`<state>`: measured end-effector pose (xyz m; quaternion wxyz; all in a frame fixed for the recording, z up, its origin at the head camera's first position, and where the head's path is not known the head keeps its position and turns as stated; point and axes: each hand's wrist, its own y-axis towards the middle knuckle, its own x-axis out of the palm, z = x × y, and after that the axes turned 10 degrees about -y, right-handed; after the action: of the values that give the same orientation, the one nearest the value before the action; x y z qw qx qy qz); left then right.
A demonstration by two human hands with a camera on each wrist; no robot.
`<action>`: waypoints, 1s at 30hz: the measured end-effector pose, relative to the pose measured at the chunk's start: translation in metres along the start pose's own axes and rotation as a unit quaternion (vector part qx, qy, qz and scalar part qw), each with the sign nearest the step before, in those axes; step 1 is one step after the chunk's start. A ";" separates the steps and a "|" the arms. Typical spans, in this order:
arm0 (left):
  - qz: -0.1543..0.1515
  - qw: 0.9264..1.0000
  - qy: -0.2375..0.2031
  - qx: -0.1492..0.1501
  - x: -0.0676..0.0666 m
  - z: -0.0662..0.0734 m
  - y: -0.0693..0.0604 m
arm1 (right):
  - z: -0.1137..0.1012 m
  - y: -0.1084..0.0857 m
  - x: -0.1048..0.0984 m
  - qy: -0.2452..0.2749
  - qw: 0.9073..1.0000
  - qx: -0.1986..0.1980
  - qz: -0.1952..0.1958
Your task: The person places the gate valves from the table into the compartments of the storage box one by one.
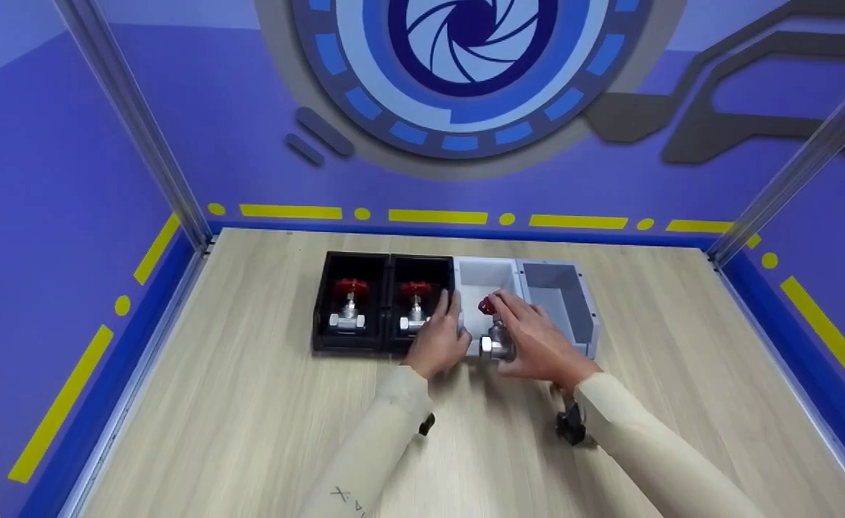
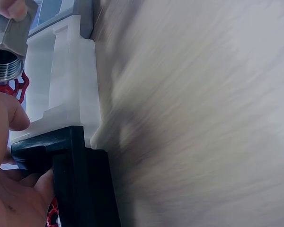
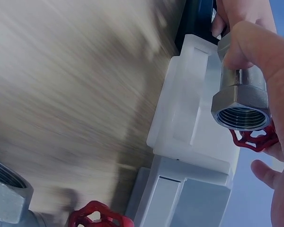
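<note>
My right hand [image 1: 537,342] grips a metal globe valve [image 1: 495,344] with a red handwheel, tilted over the front of the white bin [image 1: 487,273]. Its threaded end [image 3: 241,116] faces the right wrist camera. My left hand [image 1: 440,342] straddles the wall between the white bin and the adjoining black bin [image 2: 80,189], fingers on both sides of it. A valve [image 1: 415,313] stands in that black bin, partly hidden by the hand. Another valve [image 1: 348,313] stands in the leftmost black bin [image 1: 321,309].
At the row's right end is a grey bin [image 1: 559,295]. All the bins stand joined on a wooden table [image 1: 249,403]. Another valve [image 3: 7,198], with a red handwheel [image 3: 99,215], shows low in the right wrist view. Blue panels [image 1: 465,194] enclose the table's back and sides.
</note>
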<state>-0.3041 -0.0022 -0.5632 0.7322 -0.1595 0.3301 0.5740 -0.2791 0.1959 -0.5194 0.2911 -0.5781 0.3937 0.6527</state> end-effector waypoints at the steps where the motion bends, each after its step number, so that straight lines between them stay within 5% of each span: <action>1: 0.000 1.000 -0.001 0.000 0.000 0.000 0.000 | 0.000 0.001 0.000 0.000 1.000 0.001 0.001; 30: 0.018 1.000 0.008 0.011 0.004 0.000 0.001 | 0.002 0.013 0.003 0.012 1.000 0.016 -0.020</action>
<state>-0.3042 0.0007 -0.5661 0.7205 -0.1504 0.3450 0.5824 -0.2915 0.1903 -0.5200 0.3085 -0.5891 0.3963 0.6330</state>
